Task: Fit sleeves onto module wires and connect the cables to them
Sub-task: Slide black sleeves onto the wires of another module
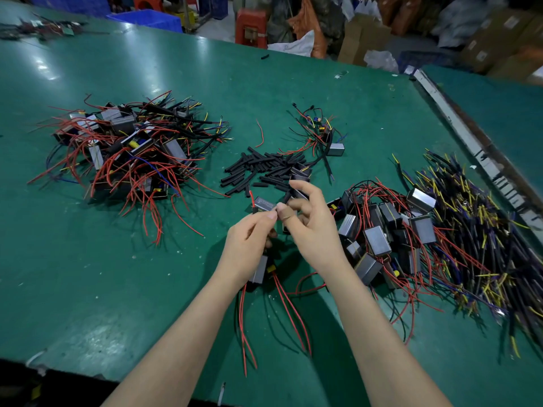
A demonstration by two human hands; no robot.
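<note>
Left hand [249, 233] fingers [271, 215] curled, thumb and forefinger pinching something thin at the tips, likely a bare wire end, too small to confirm. A small grey metal-cased module with red wires [260, 268] hangs under the left palm, its red leads trailing down toward the worktop edge.

Right hand [311, 221] fingers partly curled, thumb tip meeting the left fingertips. A short black tubular sleeve [287, 196] stands just above the meeting point, apparently held by the right fingers; the grip itself is blurred. Sleeve long axis runs steeply up and away from the person, tilted slightly right, lower end toward the pinch. Judgement: threading step in hand, sleeve must slide down along its axis onto the wire the left fingers present; right hand is nearer the sleeve.

Second dark module with a label plate [264, 204] lies just beyond the left fingertips; its writing is not readable.

Outward: loose pile of black sleeves [264, 170] on the green worktop [117, 274], just beyond the hands. Heap of grey modules with red wires [382, 236] close on the right, touching a bundle of black cables with yellow and blue ends [470, 230] further right. Tangled heap of modules with cables attached [126, 148] far left, well apart. One wired module [326, 139] beyond the sleeves.

No brands legible anywhere.
</note>
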